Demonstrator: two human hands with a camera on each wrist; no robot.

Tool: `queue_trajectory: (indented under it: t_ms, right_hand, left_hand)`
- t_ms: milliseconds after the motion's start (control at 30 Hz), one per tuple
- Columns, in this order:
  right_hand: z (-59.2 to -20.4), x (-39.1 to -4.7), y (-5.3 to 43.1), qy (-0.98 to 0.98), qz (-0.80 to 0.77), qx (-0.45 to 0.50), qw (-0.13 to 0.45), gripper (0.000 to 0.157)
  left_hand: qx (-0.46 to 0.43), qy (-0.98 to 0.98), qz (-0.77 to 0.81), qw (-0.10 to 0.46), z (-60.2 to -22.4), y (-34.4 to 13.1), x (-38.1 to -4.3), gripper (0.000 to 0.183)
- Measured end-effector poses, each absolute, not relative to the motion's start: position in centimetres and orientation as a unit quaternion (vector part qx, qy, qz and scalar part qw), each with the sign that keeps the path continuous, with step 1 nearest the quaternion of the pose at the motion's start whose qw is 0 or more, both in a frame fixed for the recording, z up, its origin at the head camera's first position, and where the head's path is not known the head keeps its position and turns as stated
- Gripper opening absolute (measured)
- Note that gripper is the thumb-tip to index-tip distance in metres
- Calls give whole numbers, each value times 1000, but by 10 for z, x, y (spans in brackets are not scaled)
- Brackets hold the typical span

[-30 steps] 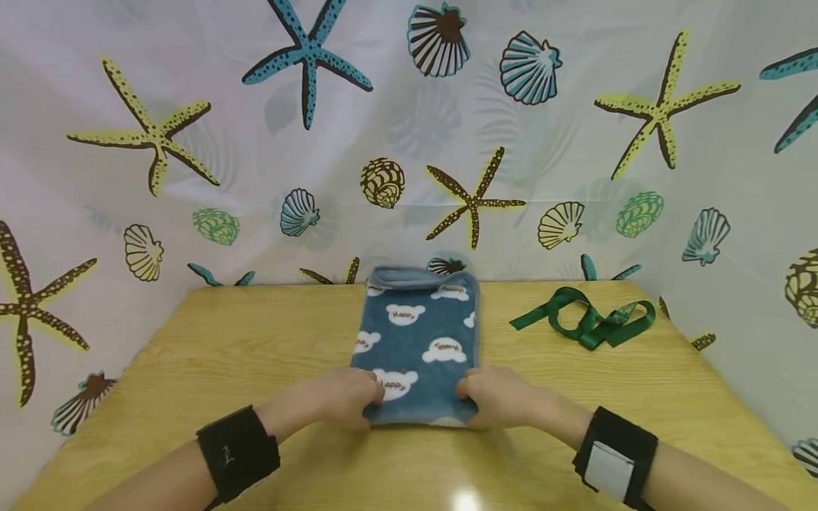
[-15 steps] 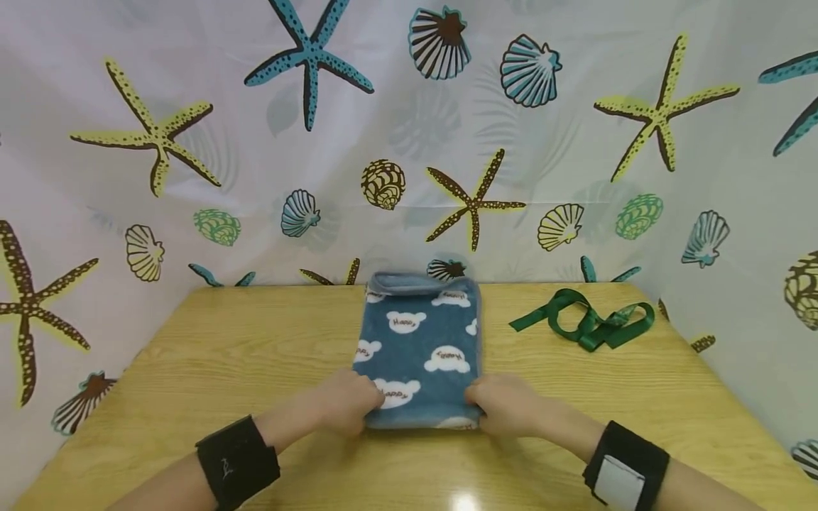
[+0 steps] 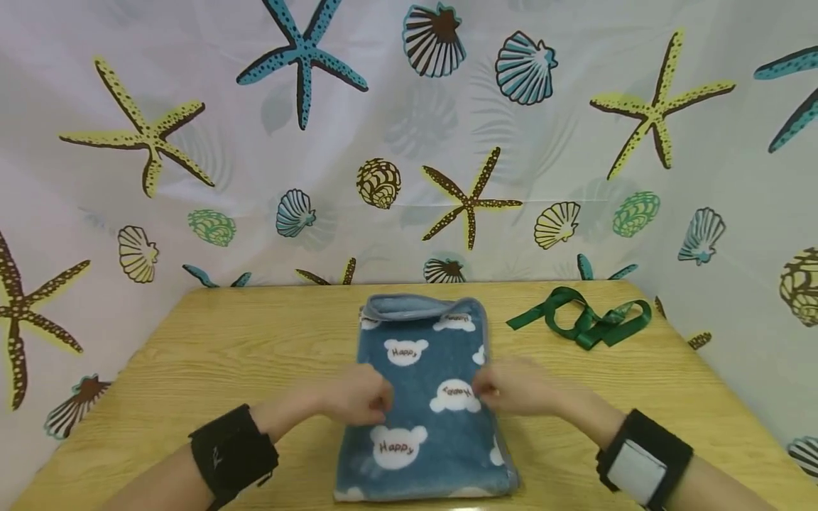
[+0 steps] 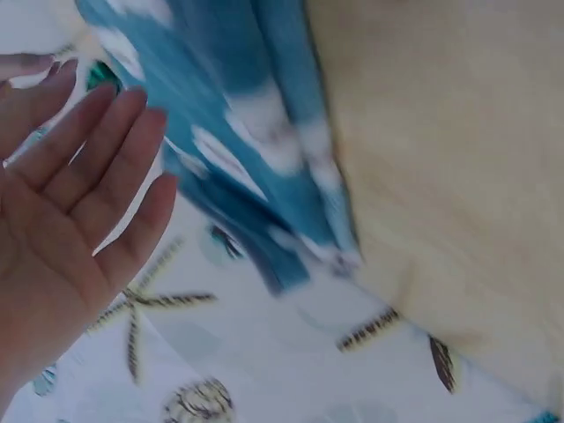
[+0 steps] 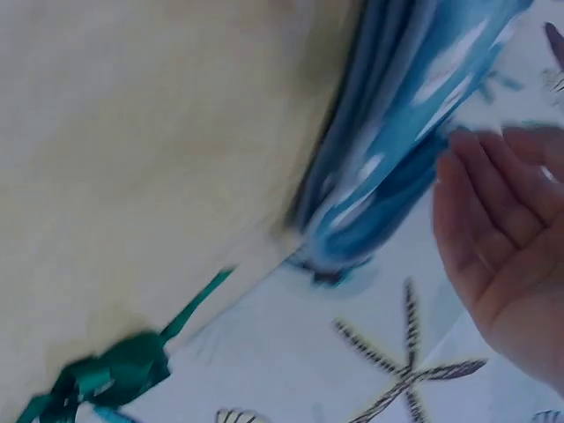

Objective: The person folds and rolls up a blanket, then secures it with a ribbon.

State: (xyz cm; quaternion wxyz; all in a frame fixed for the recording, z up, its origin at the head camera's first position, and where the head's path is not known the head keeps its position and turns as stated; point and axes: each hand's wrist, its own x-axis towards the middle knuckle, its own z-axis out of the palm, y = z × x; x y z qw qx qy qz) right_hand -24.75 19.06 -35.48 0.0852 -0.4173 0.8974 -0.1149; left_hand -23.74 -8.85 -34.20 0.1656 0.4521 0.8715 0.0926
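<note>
A folded blue fleece blanket (image 3: 418, 404) printed with white bear heads and the word "Happy" lies in the middle of the table. Its far edge is a raised, rolled fold. Over its left side hovers my left hand (image 3: 359, 394), empty; the left wrist view shows its loosely bent fingers (image 4: 132, 176) apart from the cloth. My right hand (image 3: 519, 387) is at the blanket's right edge, blurred by motion. In the right wrist view that hand (image 5: 511, 220) holds nothing, its fingers softly bent beside the layered folds of the blanket (image 5: 388, 150).
A loosely looped green ribbon (image 3: 584, 326) lies at the back right of the wooden table (image 3: 268, 319). White cloth (image 3: 358, 85) printed with starfish and shells hangs behind the table and along both sides.
Both hands gripped the blanket's near corners before and have let go, moving up along its sides. The blanket has come nearer to the person and its near end now reaches lower in view.
</note>
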Motion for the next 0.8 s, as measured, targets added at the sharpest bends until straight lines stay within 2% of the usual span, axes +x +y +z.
queue_trajectory:
  t_ms: [100, 300, 433, 567, 800]
  right_hand:
    - [-362, -286, 189, 917, -81, -391, 1, 19]
    - [-402, -330, 181, 928, 34, -370, -26, 34]
    - [-425, -339, 173, 945, 50, -323, 13, 45]
    - [-427, -348, 169, 962, 9, -268, 56, 49]
    - [-381, -344, 179, 955, -95, -279, 16, 36]
  left_hand:
    - [403, 907, 71, 98, -351, -90, -272, 18]
    - [334, 938, -80, 40, -394, -77, -318, 34]
    - [265, 952, -148, 44, -412, -72, -330, 46]
    - [227, 964, -119, 65, -409, -74, -337, 50]
    - [295, 949, 43, 97, -368, -92, -335, 37]
